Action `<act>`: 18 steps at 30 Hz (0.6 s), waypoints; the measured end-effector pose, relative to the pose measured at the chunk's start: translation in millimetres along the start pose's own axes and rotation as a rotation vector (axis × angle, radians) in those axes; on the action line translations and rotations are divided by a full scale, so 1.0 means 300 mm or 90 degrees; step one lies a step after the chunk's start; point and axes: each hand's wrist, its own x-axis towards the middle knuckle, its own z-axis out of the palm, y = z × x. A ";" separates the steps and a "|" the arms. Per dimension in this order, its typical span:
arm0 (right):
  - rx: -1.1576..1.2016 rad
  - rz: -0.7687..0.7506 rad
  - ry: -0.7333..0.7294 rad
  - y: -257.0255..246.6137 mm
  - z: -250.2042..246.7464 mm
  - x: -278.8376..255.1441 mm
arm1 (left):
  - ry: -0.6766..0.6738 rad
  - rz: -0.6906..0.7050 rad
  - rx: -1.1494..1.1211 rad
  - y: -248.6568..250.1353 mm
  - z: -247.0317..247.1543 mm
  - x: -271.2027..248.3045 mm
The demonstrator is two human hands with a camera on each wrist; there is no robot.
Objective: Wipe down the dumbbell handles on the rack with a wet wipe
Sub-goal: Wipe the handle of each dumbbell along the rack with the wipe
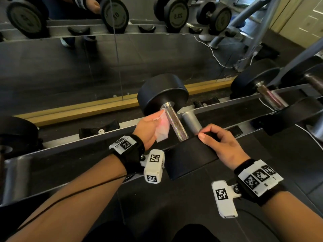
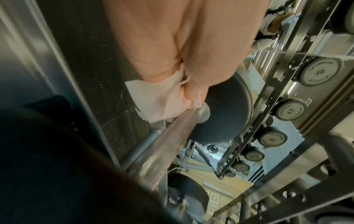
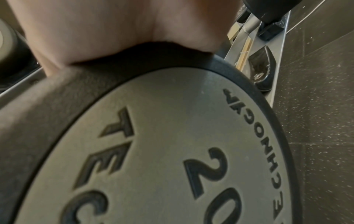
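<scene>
1. head view: the left hand (image 1: 146,130) pinches a folded wet wipe (image 1: 162,127) and holds it against the left side of the dumbbell handle (image 1: 175,124), near the far head (image 1: 162,93). the right hand (image 1: 222,144) curls its fingers over the top edge of the near head (image 1: 190,154), apparently steadying the dumbbell on the rack (image 1: 227,109). counted here on this rack: one dumbbell under the hands, two more to the right (image 1: 269,94) with bare handles, and part of one at the left edge (image 1: 15,130). the mirror (image 1: 104,63) behind doubles some of them, so the reflected ones are not counted.

2. left wrist view: the thumb and fingers (image 2: 195,72) are closed on the wipe (image 2: 159,101), which touches the handle (image 2: 172,136) just where it meets the collar of the far head (image 2: 220,115). one wipe only. the picture is blurred, so i cannot tell how much of the bar is wet.

3. right wrist view: the fingers (image 3: 114,37) wrap over the rim of the near head (image 3: 134,136), whose face is marked 20. one empty saddle (image 3: 260,72) shows on the rail beyond.

4. progress, as a judgement: the wipe sits at the far end of one handle, so this bar looks partly done at most; the neighbouring handles show no sign either way, and likely remain.
</scene>
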 end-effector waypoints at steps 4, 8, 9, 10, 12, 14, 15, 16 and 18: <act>-0.001 -0.010 0.004 0.001 0.001 -0.003 | -0.026 0.016 0.078 -0.052 0.020 -0.037; 0.008 -0.016 0.019 0.002 0.009 -0.002 | -0.093 0.014 0.174 -0.087 -0.009 -0.084; 0.008 -0.016 0.020 0.002 0.009 -0.001 | -0.117 0.013 0.208 -0.081 -0.014 -0.094; 0.008 -0.016 0.020 0.002 0.009 -0.002 | -0.147 0.002 0.230 -0.070 -0.017 -0.105; 0.004 -0.019 0.021 -0.001 0.009 -0.005 | -0.200 -0.029 0.267 -0.054 -0.025 -0.120; -0.002 -0.019 0.021 -0.006 0.009 -0.006 | -0.219 -0.044 0.299 -0.045 -0.032 -0.129; -0.005 -0.016 0.022 -0.009 0.009 -0.007 | -0.223 -0.047 0.303 -0.047 -0.037 -0.130; -0.006 -0.013 0.020 -0.011 0.009 -0.008 | -0.225 -0.047 0.298 -0.051 -0.041 -0.128; -0.005 -0.008 0.017 -0.013 0.009 -0.010 | -0.229 -0.037 0.273 -0.059 -0.046 -0.132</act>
